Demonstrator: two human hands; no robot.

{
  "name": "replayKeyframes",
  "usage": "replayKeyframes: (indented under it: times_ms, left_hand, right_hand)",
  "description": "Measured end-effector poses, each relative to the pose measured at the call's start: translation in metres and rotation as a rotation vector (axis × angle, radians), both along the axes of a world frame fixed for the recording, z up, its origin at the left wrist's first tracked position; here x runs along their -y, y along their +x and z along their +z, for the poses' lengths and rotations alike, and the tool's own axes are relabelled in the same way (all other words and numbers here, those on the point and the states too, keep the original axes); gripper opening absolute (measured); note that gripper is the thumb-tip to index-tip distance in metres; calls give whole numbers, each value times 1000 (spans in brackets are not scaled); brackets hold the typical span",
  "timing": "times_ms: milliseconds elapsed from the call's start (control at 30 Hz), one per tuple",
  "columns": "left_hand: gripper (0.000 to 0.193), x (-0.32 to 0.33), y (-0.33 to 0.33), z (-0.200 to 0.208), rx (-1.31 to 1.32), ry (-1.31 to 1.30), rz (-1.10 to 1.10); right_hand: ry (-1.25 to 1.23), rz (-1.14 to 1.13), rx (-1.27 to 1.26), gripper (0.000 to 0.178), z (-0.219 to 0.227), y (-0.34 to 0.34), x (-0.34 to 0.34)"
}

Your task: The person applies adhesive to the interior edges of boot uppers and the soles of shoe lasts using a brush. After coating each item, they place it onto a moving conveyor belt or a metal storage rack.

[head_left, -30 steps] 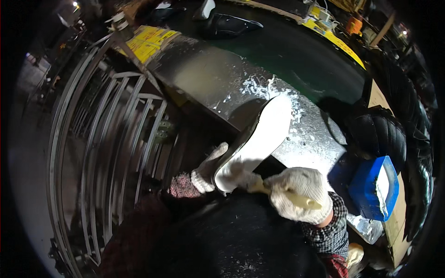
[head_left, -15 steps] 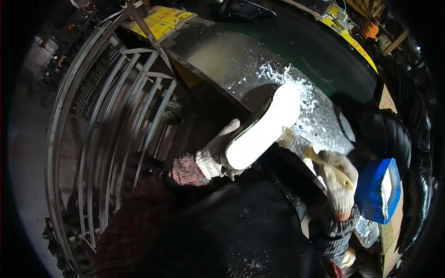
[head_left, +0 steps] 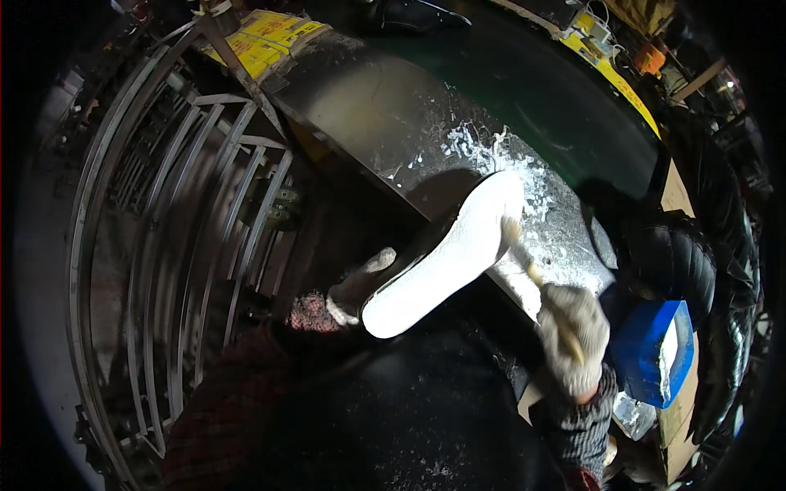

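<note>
In the middle a shoe is held sole up, its sole (head_left: pixel 438 266) bright white and the dark upper mostly hidden beneath. My left hand (head_left: pixel 360 282), in a pale knit glove, is closed around the shoe near its lower left end. A brush (head_left: pixel 535 274) is gripped in my right hand (head_left: pixel 575 331), also gloved. Its blurred bristles touch the right edge of the sole near the upper end. Beside my right hand stands a blue container (head_left: pixel 634 348) with white stuff inside its opening.
A dark work surface (head_left: pixel 360 98) spattered with white lies beyond the shoe. To the left stands a metal rack (head_left: pixel 176 270) of curved bars. Black shiny boots or bundles (head_left: pixel 675 254) sit at the right. Yellow printed sheets (head_left: pixel 274 37) cover the far left corner.
The shoe has shifted left and slightly down in view. The bristles have gone from beside the sole's right edge onto it, nearer the upper end. The whole scene has shifted slightly left.
</note>
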State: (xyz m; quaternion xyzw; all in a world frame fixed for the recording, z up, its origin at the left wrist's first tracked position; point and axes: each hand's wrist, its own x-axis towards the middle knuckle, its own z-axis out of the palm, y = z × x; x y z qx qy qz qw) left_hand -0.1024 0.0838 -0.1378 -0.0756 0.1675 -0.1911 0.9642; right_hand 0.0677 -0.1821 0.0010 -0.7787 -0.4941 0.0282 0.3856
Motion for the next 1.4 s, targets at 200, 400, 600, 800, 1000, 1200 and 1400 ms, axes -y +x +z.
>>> replayKeyframes:
  times_ms: [200, 400, 600, 800, 1000, 1200, 1400]
  left_hand:
    - [56, 8, -2, 0, 109, 103, 1]
    - [41, 17, 1, 38, 51, 533, 118]
    - [47, 12, 29, 60, 10, 746, 107]
    - [48, -19, 124, 90, 13, 881, 307]
    - [42, 13, 219, 101, 160, 619, 552]
    - [53, 154, 322, 85, -49, 549, -10]
    - [38, 237, 333, 81, 469, 1106, 98]
  right_hand:
    - [269, -163, -169, 21, 18, 27, 0]
    - [-108, 158, 358, 32, 34, 25, -47]
    - [-2, 366, 72, 22, 41, -18, -13]
    - [265, -325, -178, 21, 20, -15, 72]
    - [526, -849, -173, 29, 9, -48, 166]
    - [707, -1009, -76, 36, 11, -74, 211]
    - [367, -1274, 491, 30, 21, -75, 267]
